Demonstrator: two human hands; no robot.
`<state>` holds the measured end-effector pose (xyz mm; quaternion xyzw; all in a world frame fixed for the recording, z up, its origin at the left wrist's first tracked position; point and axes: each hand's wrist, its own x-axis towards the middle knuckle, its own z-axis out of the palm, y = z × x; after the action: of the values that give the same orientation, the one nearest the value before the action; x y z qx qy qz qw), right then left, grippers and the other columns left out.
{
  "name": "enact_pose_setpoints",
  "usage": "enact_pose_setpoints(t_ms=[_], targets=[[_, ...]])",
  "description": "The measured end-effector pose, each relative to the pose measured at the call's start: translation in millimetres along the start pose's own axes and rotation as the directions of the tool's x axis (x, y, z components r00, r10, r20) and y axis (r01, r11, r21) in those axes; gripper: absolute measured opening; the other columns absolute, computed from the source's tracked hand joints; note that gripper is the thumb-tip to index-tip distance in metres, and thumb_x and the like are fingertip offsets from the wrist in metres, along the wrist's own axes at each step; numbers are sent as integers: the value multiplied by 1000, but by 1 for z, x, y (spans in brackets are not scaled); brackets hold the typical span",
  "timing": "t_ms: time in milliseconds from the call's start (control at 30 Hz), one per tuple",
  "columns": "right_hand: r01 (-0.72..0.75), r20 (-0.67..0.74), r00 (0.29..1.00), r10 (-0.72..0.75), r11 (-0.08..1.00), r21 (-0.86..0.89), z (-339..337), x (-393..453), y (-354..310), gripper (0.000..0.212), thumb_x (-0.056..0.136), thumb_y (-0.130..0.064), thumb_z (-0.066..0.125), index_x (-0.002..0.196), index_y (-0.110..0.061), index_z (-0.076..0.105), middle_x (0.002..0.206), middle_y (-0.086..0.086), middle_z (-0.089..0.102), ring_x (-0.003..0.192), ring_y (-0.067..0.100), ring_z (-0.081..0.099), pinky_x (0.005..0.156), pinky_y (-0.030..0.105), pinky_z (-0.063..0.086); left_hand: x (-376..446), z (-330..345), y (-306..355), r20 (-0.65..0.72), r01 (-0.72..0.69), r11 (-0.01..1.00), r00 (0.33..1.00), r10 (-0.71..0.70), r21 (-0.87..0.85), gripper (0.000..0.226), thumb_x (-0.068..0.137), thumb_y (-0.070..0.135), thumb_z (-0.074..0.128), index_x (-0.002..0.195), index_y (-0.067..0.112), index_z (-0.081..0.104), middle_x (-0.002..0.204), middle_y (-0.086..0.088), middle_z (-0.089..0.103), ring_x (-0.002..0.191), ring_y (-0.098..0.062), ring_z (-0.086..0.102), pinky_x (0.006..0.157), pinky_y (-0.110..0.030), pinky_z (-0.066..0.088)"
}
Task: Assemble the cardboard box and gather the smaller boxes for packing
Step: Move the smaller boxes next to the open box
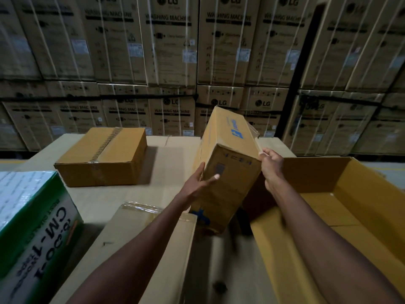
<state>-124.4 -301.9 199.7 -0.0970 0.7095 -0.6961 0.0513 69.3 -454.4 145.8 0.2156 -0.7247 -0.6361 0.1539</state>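
I hold a long brown box with blue print (228,154) tilted in the air above the work surface. My left hand (200,179) presses its near-left face and my right hand (270,164) grips its right edge. At the right stands a large open cardboard box (341,207) with its flaps up and a bare yellow-brown inside. A taped brown box (103,156) lies flat at the back left. Another taped carton (149,244) lies under my left forearm.
A green and white carton marked CM-1 (37,224) stands at the near left. Flat cardboard sheets (171,163) cover the work surface. A wall of stacked LG washing machine cartons (171,62) rises behind the surface.
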Motion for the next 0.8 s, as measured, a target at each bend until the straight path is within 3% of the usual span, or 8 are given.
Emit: enact_pose_setpoints(t_ms=[100, 267, 433, 500, 667, 733, 800], targets=[[43, 13, 999, -43, 999, -14, -12, -5, -4, 40, 102, -16, 58, 141, -12, 60, 136, 7, 64, 109, 17, 61, 72, 22, 49, -20, 18, -2, 0, -64, 997, 998, 65, 32, 115, 73, 67, 82, 162, 45, 13, 169, 6, 29, 150, -24, 37, 114, -56, 43], [71, 24, 997, -71, 997, -2, -27, -15, -3, 41, 102, -8, 55, 143, -7, 57, 141, 12, 61, 111, 16, 59, 82, 25, 49, -37, 31, -4, -18, -82, 996, 996, 83, 34, 117, 73, 62, 82, 163, 41, 10, 171, 1, 23, 153, -29, 29, 117, -58, 37], [100, 1, 995, -100, 994, -31, -37, -17, -7, 41, 103, -9, 54, 144, -7, 56, 145, 11, 58, 128, 23, 58, 98, 33, 54, -39, 35, -1, -23, -96, 994, 995, 97, 48, 112, 76, 61, 80, 163, 40, 13, 171, -1, 22, 154, -28, 26, 116, -56, 39], [94, -4, 996, -94, 995, -45, -41, -16, -7, 41, 103, -10, 54, 143, -7, 57, 145, 12, 58, 128, 25, 58, 102, 37, 53, -40, 39, 1, -18, -92, 995, 996, 93, 48, 109, 76, 64, 77, 163, 40, 15, 170, -4, 24, 153, -31, 28, 114, -54, 43], [107, 36, 994, -104, 990, -93, -41, -14, -8, 40, 102, -10, 55, 141, -9, 59, 136, 6, 62, 122, 22, 60, 89, 29, 55, -38, 48, 22, -71, -26, 999, 997, 24, -26, 119, 64, 88, 65, 157, 29, 21, 157, -14, 39, 130, -31, 53, 106, -53, 52], [107, 57, 993, -100, 985, -133, -40, -13, 0, 38, 101, -10, 56, 138, -9, 63, 137, 8, 64, 122, 24, 62, 98, 37, 56, -46, 53, 24, -38, -62, 996, 998, 60, -57, 108, 78, 73, 69, 159, 29, 12, 153, -3, 36, 131, -24, 47, 109, -52, 48], [106, 78, 993, -94, 980, -166, -40, -14, 5, 37, 99, -9, 57, 135, -10, 66, 133, 9, 68, 117, 24, 65, 98, 41, 57, -58, 55, 9, -11, -89, 996, 996, 89, 29, 110, 86, 50, 77, 163, 28, 1, 148, 4, 30, 137, -16, 34, 114, -48, 42]])
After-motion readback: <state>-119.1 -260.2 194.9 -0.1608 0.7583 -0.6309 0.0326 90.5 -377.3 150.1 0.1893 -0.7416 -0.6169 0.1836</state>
